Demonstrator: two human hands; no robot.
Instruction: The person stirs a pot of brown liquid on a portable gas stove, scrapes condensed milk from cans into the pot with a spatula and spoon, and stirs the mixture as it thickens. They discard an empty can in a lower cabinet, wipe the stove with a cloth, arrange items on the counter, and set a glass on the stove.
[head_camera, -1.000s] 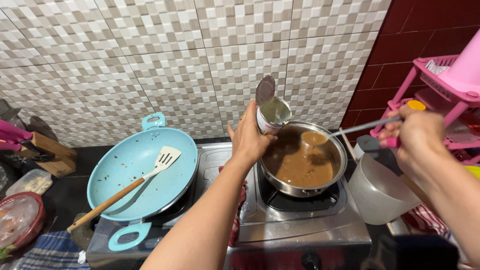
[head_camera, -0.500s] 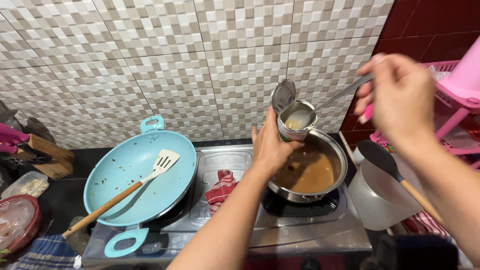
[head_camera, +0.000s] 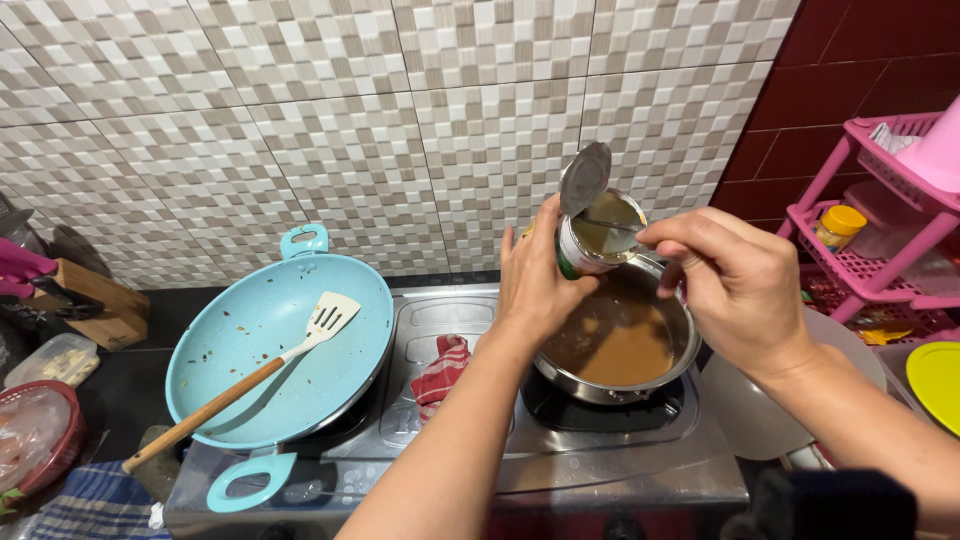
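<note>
Left hand (head_camera: 535, 285) clasping an opened tin can (head_camera: 592, 240) above a steel pot (head_camera: 655, 375) of brown sauce, mouth tilted rightward, lid bent up; right hand (head_camera: 735, 285) pinching a spoon handle (head_camera: 610, 225) lying sideways into the can.

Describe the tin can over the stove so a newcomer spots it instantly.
Start at the steel two-burner stove, then go to the steel pot of brown sauce on its right burner. Above that pot, the left hand holds the small round tin can, the only thing with a bent-up lid.
</note>
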